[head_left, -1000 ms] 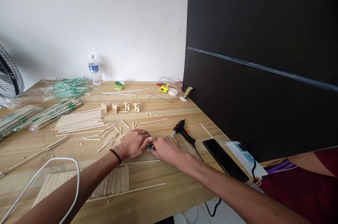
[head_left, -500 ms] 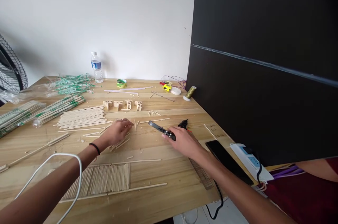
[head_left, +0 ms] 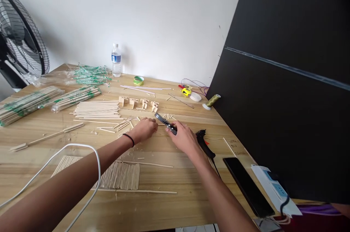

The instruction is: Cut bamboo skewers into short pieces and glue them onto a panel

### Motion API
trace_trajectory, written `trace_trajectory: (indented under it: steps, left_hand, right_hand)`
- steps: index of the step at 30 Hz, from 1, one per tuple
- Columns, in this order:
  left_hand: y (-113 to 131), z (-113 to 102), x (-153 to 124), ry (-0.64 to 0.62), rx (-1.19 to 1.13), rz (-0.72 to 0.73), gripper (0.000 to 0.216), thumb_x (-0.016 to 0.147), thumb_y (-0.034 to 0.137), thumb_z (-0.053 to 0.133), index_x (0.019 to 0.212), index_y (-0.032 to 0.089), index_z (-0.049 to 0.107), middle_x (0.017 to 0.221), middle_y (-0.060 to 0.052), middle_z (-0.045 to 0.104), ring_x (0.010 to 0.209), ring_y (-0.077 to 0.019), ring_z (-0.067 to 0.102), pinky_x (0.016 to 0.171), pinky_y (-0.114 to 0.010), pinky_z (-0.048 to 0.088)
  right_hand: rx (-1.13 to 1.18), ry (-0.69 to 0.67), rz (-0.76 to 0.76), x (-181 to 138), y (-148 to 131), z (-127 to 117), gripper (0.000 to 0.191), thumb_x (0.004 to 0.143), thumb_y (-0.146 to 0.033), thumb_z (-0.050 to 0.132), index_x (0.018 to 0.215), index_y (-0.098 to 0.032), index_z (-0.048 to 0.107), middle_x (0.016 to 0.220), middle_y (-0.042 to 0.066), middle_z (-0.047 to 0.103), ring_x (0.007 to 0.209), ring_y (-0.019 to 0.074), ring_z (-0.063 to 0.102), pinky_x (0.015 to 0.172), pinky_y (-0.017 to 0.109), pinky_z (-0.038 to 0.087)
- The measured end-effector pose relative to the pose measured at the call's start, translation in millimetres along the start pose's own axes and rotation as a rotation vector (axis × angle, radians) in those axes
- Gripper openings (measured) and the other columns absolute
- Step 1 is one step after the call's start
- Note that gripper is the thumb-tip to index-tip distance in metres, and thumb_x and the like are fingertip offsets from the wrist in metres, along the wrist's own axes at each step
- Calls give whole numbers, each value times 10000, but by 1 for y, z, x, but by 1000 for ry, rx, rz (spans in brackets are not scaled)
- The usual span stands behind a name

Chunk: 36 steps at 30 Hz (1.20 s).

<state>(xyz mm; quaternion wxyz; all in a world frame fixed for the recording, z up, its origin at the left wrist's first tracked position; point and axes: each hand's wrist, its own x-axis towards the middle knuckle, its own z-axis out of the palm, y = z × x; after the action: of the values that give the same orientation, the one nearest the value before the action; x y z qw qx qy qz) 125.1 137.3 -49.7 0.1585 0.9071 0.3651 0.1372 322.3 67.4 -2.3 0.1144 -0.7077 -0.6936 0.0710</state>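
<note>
My left hand (head_left: pixel 147 130) reaches over the middle of the table, its fingers pinched at the end of a thin wooden stick (head_left: pixel 163 125). Just right of it, my right hand (head_left: pixel 183 138) is closed around a pliers-like tool (head_left: pixel 167 124) with a grey outer end and dark metal parts. The tool's tip rises close to my left fingers. Below my left forearm lies a flat panel of sticks (head_left: pixel 121 175) laid side by side between longer rails. Cut stick pieces (head_left: pixel 124 127) are scattered left of my left hand. A black glue gun (head_left: pixel 204 144) lies right of my right hand.
Several small stick assemblies (head_left: pixel 133 103) stand behind my hands, beside a pile of sticks (head_left: pixel 97 109). Farther back are wrapped bundles (head_left: pixel 30 104), a water bottle (head_left: pixel 116 61) and a tape measure (head_left: pixel 186 91). A phone (head_left: pixel 247 184) and power strip (head_left: pixel 276 190) lie right. A white cable (head_left: pixel 97 152) crosses my left forearm.
My left hand has moved right, from beside the loose pieces to the stick near the tool. The tool is tilted more steeply in my right hand. The view has shifted, showing more of the fan.
</note>
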Motion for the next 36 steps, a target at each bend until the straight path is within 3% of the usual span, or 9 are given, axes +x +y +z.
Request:
trace_trajectory:
  steps: [3, 6, 11, 14, 21, 25, 30, 33, 36]
  left_hand:
    - [7, -10, -16, 15, -56, 24, 178, 1035, 298, 678, 1104, 136, 705, 1094, -64, 728, 983, -207, 713, 912, -421, 612]
    - [19, -27, -56, 37, -148, 95, 160, 1017, 110, 621, 905, 146, 731, 947, -56, 734, 919, -178, 690, 900, -331, 561]
    - [25, -51, -138, 107, -280, 91, 205, 1059, 172, 570, 927, 174, 727, 975, -64, 711, 927, -190, 651, 845, -313, 508]
    - [20, -49, -162, 129, -290, 66, 214, 1058, 165, 559, 930, 193, 728, 957, -49, 708, 912, -193, 642, 847, -328, 481]
    - [26, -28, -165, 146, -327, 36, 184, 1042, 153, 597, 911, 203, 716, 923, -36, 701, 880, -187, 618, 830, -326, 474]
    - [33, -27, -164, 144, -325, 19, 205, 1053, 132, 573, 905, 194, 702, 910, -31, 699, 850, -179, 600, 813, -332, 466]
    - [34, -27, -162, 120, -350, -2, 199, 1069, 162, 572, 944, 199, 723, 936, -37, 713, 864, -183, 609, 829, -345, 477]
    - [33, -29, -161, 113, -358, -16, 195, 1075, 176, 570, 986, 211, 740, 952, -44, 722, 872, -188, 624, 849, -360, 488]
    - [32, -34, -163, 119, -372, -29, 212, 1077, 156, 544, 1006, 212, 736, 955, -45, 723, 871, -189, 631, 840, -361, 501]
  right_hand:
    - [9, 11, -18, 1, 2, 8, 236, 1025, -416, 626, 1168, -232, 660, 1214, 86, 772, 1091, 281, 725, 797, 343, 497]
    - [16, 35, -45, -3, 3, 14, 232, 1033, -404, 618, 1174, -224, 653, 1212, 88, 763, 1097, 277, 718, 829, 353, 511]
    - [5, 70, -121, -15, -3, 27, 347, 1000, -466, 673, 1236, -213, 643, 1244, 118, 717, 1158, 314, 677, 910, 400, 519]
    - [-22, 81, -162, -18, -9, 36, 505, 958, -542, 716, 1296, -178, 630, 1241, 156, 688, 1169, 364, 647, 951, 462, 515]
    - [-36, 142, -282, -15, -5, 58, 655, 941, -617, 702, 1367, -132, 585, 1306, 205, 639, 1210, 394, 600, 1068, 546, 476]
    - [27, 223, -368, -21, -10, 50, 591, 1012, -565, 621, 1394, -116, 574, 1400, 238, 593, 1285, 414, 560, 1126, 644, 418]
    - [245, 304, -434, -45, -41, 20, 165, 1049, -260, 604, 1169, -183, 687, 1192, 148, 691, 1123, 305, 651, 995, 508, 536]
    - [347, 324, -484, -56, -54, 14, 115, 1014, -146, 637, 1091, -205, 699, 999, 91, 701, 956, 237, 671, 876, 422, 564]
    - [462, 238, -506, -61, -57, 20, 140, 994, -82, 647, 1035, -204, 700, 896, 52, 693, 842, 187, 666, 773, 349, 569]
